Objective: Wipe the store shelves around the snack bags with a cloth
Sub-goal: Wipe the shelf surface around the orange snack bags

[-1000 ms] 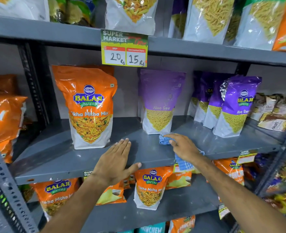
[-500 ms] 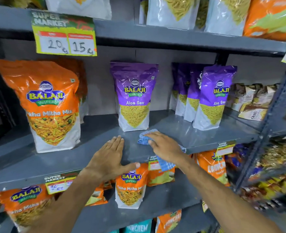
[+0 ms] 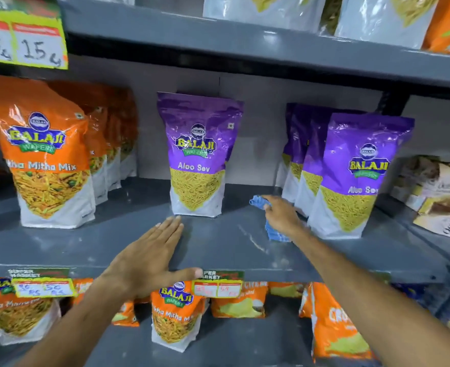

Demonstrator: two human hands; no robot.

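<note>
Spanning the whole width of the view, a grey metal shelf (image 3: 218,242) carries upright snack bags, with another grey shelf above (image 3: 245,46) and a lower shelf (image 3: 231,343) beneath it. At the far left of the middle shelf stands a row of orange Tikha Mitha Mix bags (image 3: 47,154), one behind another. Near the centre a single purple Aloo Sev bag (image 3: 197,154) stands upright toward the back. To the right, a cluster of purple Aloo Sev bags (image 3: 351,176) stands in a file, the nearest one in front. Farther right lie brown and cream packets (image 3: 435,192), tilted and blurred. On the lower shelf are more orange bags, among them an orange Balaji bag (image 3: 174,316) below the left hand.

A yellow price tag (image 3: 22,35) reading 15 hangs from the upper shelf edge at the top left. Two smaller price labels, the left label (image 3: 42,283) and the centre label (image 3: 219,283), are clipped to the front edge of the middle shelf.

The left hand (image 3: 149,258) lies flat, palm down, fingers straight and together, on the near part of the middle shelf, its fingertips just in front of the single purple bag and its thumb over the shelf's front edge; it grips nothing. The right hand (image 3: 282,215) presses a blue cloth (image 3: 272,229) onto the shelf surface between the single purple bag and the cluster, fingers pointing left over the cloth, which shows past the fingertips and under the palm.
</note>
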